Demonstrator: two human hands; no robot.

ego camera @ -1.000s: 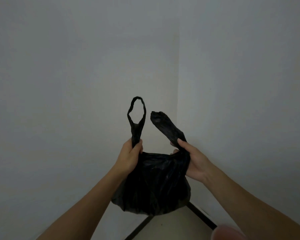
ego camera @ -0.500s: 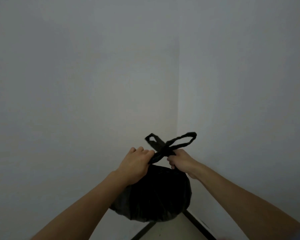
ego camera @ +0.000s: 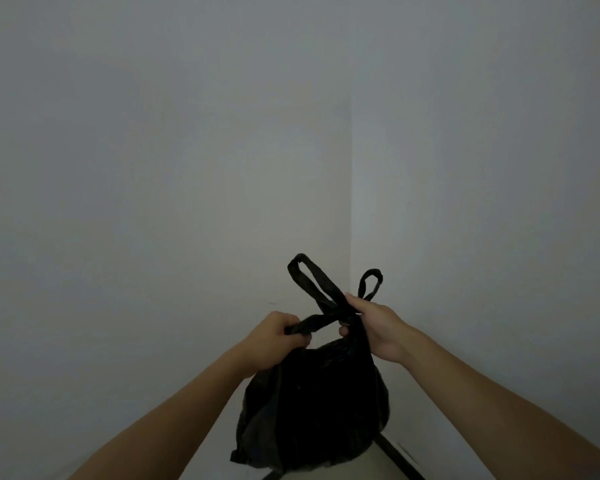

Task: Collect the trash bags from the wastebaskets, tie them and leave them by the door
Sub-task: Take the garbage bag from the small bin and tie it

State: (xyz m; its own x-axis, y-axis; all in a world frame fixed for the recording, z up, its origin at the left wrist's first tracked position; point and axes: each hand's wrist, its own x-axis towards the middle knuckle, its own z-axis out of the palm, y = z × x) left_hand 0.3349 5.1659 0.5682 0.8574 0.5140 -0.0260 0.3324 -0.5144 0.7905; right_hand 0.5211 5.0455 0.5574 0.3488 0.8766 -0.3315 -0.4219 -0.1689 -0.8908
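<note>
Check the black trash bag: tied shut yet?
Not yet tied. The black trash bag has its handles crossed above its mouth, with the left hand and right hand each gripping one. No knot shows.

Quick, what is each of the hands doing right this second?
Left hand: closed on one handle strap of the black trash bag.
Right hand: closed around the bag's crossed handles, where the knot goes.
</note>
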